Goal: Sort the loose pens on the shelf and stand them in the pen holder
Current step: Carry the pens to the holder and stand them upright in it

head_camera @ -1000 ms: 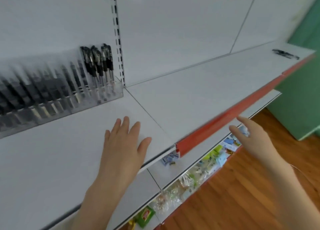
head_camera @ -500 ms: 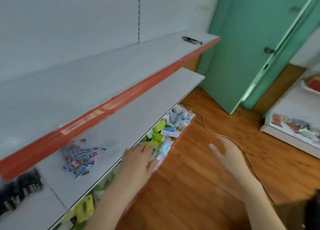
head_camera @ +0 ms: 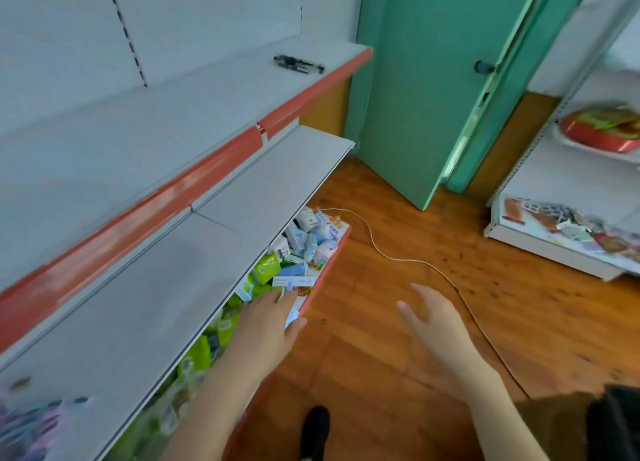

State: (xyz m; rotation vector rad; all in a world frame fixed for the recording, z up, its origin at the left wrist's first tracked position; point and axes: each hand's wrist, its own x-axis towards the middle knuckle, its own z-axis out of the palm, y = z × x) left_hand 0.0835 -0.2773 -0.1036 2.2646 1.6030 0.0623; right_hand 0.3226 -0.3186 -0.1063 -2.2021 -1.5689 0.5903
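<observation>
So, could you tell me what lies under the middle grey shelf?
Colourful packets on a red-edged bottom shelf show past its front edge. Anything further back is hidden by the grey shelf.

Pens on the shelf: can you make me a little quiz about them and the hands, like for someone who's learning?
1. True or false: the loose pens lie on the upper shelf, close to its far end.
2. What does the right hand hold? A: a pen. B: nothing, it is spread open over the wooden floor. C: a green packet.
3. Fill in: the left hand is ___ from the pens (near or far).

Key: 1 true. 2 B. 3 far.
</observation>
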